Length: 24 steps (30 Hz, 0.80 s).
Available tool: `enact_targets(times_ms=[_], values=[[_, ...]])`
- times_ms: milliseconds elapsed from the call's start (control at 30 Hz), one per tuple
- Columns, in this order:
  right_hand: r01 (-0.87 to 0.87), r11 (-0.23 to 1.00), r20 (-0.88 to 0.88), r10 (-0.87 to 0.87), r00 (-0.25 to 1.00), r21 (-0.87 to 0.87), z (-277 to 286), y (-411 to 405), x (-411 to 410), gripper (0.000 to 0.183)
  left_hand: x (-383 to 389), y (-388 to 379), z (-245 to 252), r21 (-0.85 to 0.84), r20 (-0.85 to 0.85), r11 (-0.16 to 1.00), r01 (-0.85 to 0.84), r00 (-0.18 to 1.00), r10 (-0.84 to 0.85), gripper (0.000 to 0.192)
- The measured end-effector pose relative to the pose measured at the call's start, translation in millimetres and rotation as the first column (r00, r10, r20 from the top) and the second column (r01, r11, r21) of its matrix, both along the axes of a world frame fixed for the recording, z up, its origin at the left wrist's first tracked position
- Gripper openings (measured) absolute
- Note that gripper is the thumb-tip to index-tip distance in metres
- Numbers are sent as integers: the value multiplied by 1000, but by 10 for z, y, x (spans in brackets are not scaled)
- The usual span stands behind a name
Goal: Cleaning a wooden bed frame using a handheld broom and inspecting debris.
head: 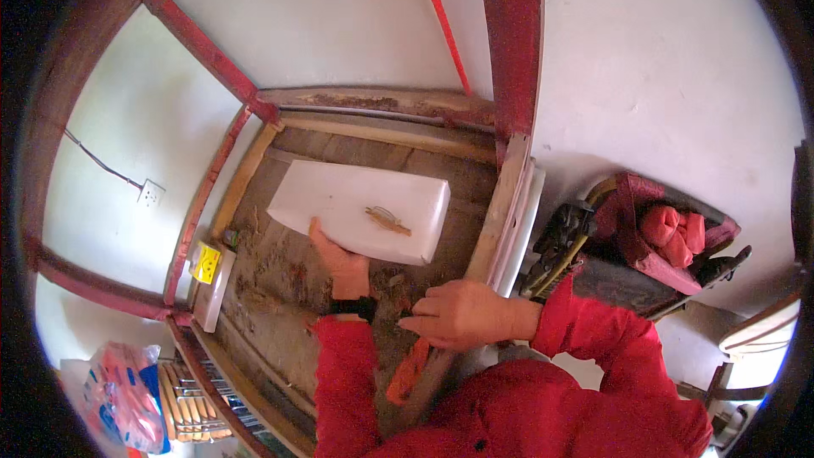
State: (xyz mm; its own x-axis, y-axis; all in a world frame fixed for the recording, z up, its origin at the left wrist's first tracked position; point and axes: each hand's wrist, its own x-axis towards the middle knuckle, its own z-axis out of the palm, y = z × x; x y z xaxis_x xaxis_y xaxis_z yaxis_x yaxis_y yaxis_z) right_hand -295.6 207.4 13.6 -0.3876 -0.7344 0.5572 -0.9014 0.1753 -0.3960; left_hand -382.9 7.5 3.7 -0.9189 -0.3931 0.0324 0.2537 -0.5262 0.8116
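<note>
A long white box (356, 197) lies before me in a wooden, board-floored bay, with a small brown, twig-like thing (388, 221) on its face. My left hand (343, 264), a dark band at its wrist, grips the box's near edge, thumb against its side and fingers hidden beneath. To the right, my right hand (455, 315) is over the bay's wooden side rail with its fingers curled. Something small and dark shows by its fingertips; whether it is held is unclear. Just below that hand is an orange object (410, 372), partly covered.
Dirt and debris cover the boards (286, 267). A yellow packet (206, 263) rests on a narrow white box (215, 292) at left. Red posts (512, 44) frame the bay. A pink-and-black container (661, 254) stands right; a plastic bag (124, 394) and wire rack (194, 401) are lower left.
</note>
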Motion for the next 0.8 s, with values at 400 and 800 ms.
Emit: enact_targets(times_ms=[400,800], values=[[-18,999,7,18,1000,-37,-14,15,-27,40,-629,317,-663,55,100,983,176,978,-181,53],[-29,1000,40,30,999,-11,29,6,-38,41,-966,355,-1194,-791,-55,607,80,978,-201,94]])
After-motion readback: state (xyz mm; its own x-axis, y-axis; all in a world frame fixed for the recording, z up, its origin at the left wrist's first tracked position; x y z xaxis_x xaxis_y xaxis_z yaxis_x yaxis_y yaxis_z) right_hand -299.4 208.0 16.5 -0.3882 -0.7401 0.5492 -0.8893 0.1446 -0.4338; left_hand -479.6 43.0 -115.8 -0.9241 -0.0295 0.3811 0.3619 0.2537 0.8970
